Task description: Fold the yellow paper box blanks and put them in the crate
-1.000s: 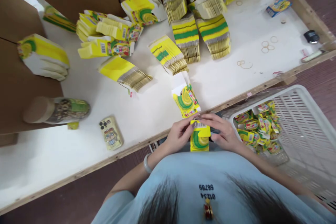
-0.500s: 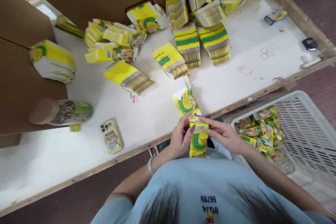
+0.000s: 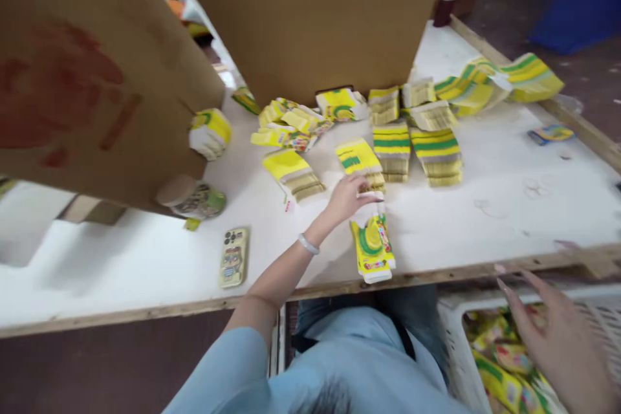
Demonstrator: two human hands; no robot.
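Yellow-and-green cartons crowd the far half of a white counter whose raw wooden edge runs along the near side. The person's left hand reaches out over the board, fingers loosely curled on the far end of a flat yellow carton that lies lengthwise near the counter's near edge, its near end almost at the wooden lip. Just beyond the hand sit banded stacks of flat cartons, with looser folded ones further left. The right hand hangs low at the near right, off the counter, fingers spread wide and holding nothing, above a white slotted basket of small yellow packets. A phone lies near the counter's edge to the left, well apart from the carton, with a lying bottle beyond it. Brown cardboard walls close off the far and left sides; bare white board stays open at right.
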